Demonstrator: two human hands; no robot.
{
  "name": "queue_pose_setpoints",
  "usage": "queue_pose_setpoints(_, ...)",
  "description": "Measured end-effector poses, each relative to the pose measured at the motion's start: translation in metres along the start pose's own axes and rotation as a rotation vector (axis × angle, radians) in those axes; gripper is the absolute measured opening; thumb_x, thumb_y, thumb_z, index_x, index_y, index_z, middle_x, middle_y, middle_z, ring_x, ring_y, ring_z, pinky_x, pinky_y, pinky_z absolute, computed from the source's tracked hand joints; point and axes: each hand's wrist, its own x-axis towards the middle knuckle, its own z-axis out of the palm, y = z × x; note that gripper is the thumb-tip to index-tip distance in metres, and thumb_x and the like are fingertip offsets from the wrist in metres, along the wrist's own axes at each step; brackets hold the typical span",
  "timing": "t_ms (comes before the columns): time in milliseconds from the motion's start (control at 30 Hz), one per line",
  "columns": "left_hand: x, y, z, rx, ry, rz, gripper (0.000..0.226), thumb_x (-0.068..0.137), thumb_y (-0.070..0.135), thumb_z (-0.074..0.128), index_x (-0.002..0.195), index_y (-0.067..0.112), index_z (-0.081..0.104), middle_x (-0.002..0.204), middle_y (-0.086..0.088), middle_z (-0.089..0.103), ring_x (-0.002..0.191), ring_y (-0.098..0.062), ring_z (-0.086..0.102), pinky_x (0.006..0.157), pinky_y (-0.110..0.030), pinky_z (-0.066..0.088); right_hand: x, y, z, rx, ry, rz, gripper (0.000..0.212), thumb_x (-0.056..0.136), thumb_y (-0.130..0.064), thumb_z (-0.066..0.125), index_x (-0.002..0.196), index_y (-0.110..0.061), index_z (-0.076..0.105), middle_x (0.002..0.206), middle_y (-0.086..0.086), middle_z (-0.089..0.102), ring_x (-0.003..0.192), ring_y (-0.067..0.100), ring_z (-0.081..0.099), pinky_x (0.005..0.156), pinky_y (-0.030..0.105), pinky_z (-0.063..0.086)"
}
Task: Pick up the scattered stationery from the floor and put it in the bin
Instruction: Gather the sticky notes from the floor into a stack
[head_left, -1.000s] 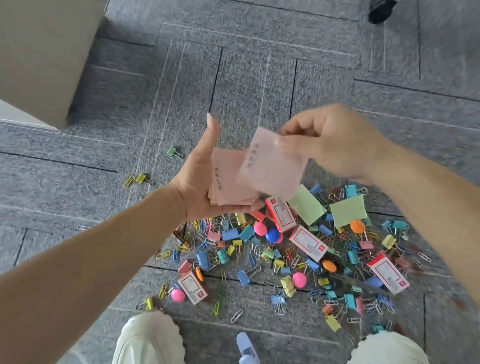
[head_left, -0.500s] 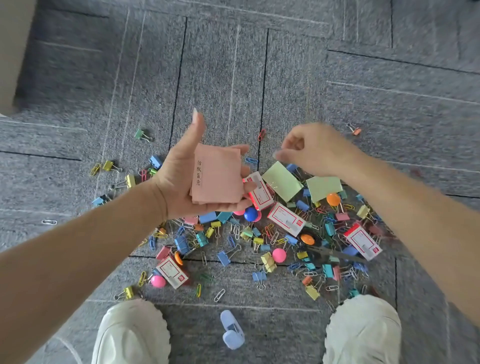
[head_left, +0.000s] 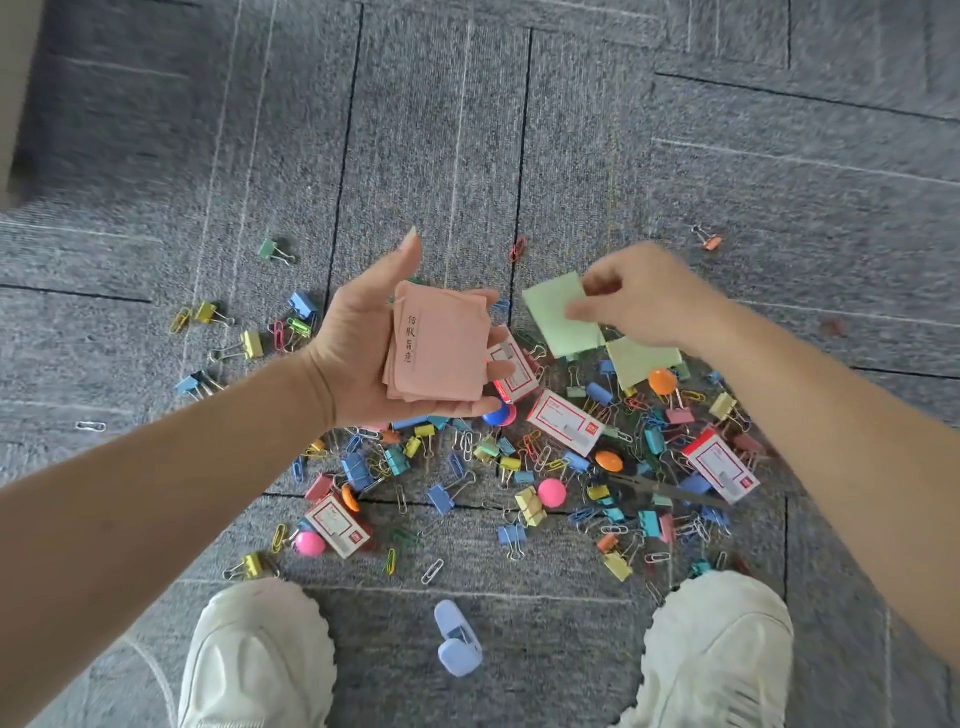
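My left hand (head_left: 358, 343) is held palm up above the carpet and cradles a stack of pink paper notes (head_left: 439, 351), thumb raised. My right hand (head_left: 641, 299) pinches the right edge of a green note (head_left: 553, 317), which tilts up off the floor. A second green note (head_left: 641, 361) lies flat just below it. Beneath both hands spreads a heap of coloured binder clips (head_left: 358, 467), paper clips, round pins (head_left: 551, 492) and small red-and-white boxes (head_left: 565, 422). The bin is not in view.
Grey carpet tiles cover the floor. My two white shoes (head_left: 257, 654) (head_left: 719, 649) stand at the bottom with a light blue clip-like object (head_left: 457, 644) between them. Stray clips (head_left: 272, 250) lie to the left and one (head_left: 709, 240) to the far right. Scissors (head_left: 670, 491) lie among the heap.
My right hand laid a pink note on the stack in my left hand, then dropped to the floor and took hold of the green note. The view tilted down.
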Motion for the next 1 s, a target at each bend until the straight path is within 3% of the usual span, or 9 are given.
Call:
queue_pose_setpoints(67,0.0,0.001,-0.001,-0.018,-0.026,0.001,0.098,0.065,0.056,0.07,0.148,0.013,0.043,0.13,-0.017,0.052,0.117,-0.04,0.053,0.105,-0.064,0.035,-0.006,-0.01,-0.012,0.307,-0.006,0.023,0.014,0.081,-0.027,0.079,0.083,-0.014,0.073,0.065,-0.003,0.061,0.053,0.008,0.048,0.048,0.018,0.037)
queue_pose_setpoints(133,0.0,0.003,-0.001,-0.025,-0.037,0.012,0.099,0.059,0.046,0.077,0.147,0.012,0.045,0.127,-0.016,0.053,0.114,-0.039,0.054,0.104,-0.063,0.037,-0.012,-0.023,-0.017,0.615,-0.188,0.01,0.04,0.069,-0.03,0.081,0.096,-0.002,0.072,0.073,0.005,0.062,0.057,0.011,0.047,0.051,0.021,0.034)
queue_pose_setpoints(200,0.0,0.005,0.002,0.024,-0.061,0.033,0.081,0.06,0.044,0.075,0.133,0.014,0.058,0.122,-0.014,0.057,0.108,-0.035,0.057,0.1,-0.058,0.043,-0.016,-0.035,-0.011,0.667,-0.3,-0.035,0.051,0.065,-0.029,0.078,0.104,0.002,0.069,0.081,0.012,0.066,0.06,0.011,0.05,0.054,0.021,0.034)
queue_pose_setpoints(400,0.002,0.004,-0.001,0.031,-0.099,0.026,0.094,0.06,0.051,0.08,0.14,0.012,0.051,0.125,-0.015,0.056,0.112,-0.038,0.058,0.098,-0.055,0.047,-0.013,-0.053,0.028,0.465,-0.195,-0.078,0.023,0.077,-0.011,0.084,0.091,0.0,0.069,0.076,0.005,0.074,0.061,0.007,0.07,0.055,0.017,0.05)
queue_pose_setpoints(533,0.0,0.003,-0.007,-0.018,-0.124,0.02,0.102,0.063,0.053,0.079,0.149,0.014,0.042,0.135,-0.015,0.053,0.119,-0.041,0.056,0.103,-0.06,0.043,-0.013,-0.056,0.031,0.109,-0.027,-0.155,0.03,0.071,-0.032,0.089,0.08,-0.013,0.067,0.063,-0.011,0.062,0.048,-0.004,0.053,0.048,0.015,0.035)
queue_pose_setpoints(600,0.001,0.003,-0.009,-0.031,-0.118,0.031,0.1,0.062,0.054,0.079,0.148,0.017,0.044,0.134,-0.015,0.055,0.118,-0.042,0.057,0.098,-0.06,0.046,-0.015,-0.059,0.028,0.109,0.007,-0.135,0.034,0.067,-0.039,0.089,0.078,-0.016,0.066,0.063,-0.01,0.061,0.046,-0.002,0.048,0.047,0.018,0.034)
queue_pose_setpoints(767,0.008,0.004,-0.009,-0.035,-0.173,0.045,0.09,0.065,0.057,0.072,0.145,0.023,0.048,0.132,-0.013,0.058,0.116,-0.041,0.057,0.101,-0.064,0.04,-0.012,-0.038,-0.017,0.016,0.05,0.035,0.047,0.071,-0.064,0.076,0.081,-0.019,0.064,0.068,-0.005,0.062,0.054,0.01,0.051,0.051,0.026,0.035)
queue_pose_setpoints(900,0.015,0.005,-0.011,-0.043,-0.224,0.008,0.074,0.066,0.059,0.07,0.131,0.026,0.057,0.132,-0.015,0.058,0.114,-0.042,0.058,0.099,-0.065,0.04,-0.005,0.014,-0.024,-0.373,-0.06,0.295,0.044,0.084,-0.053,0.071,0.103,-0.012,0.067,0.1,0.009,0.068,0.084,0.024,0.062,0.066,0.031,0.045)
queue_pose_setpoints(1000,0.021,0.007,-0.009,-0.04,-0.208,-0.012,0.068,0.065,0.059,0.07,0.122,0.024,0.06,0.131,-0.016,0.059,0.112,-0.041,0.06,0.095,-0.063,0.044,-0.006,0.04,-0.008,-0.411,-0.003,0.42,0.054,0.082,-0.047,0.075,0.113,-0.007,0.059,0.103,0.013,0.064,0.093,0.032,0.062,0.082,0.041,0.053)
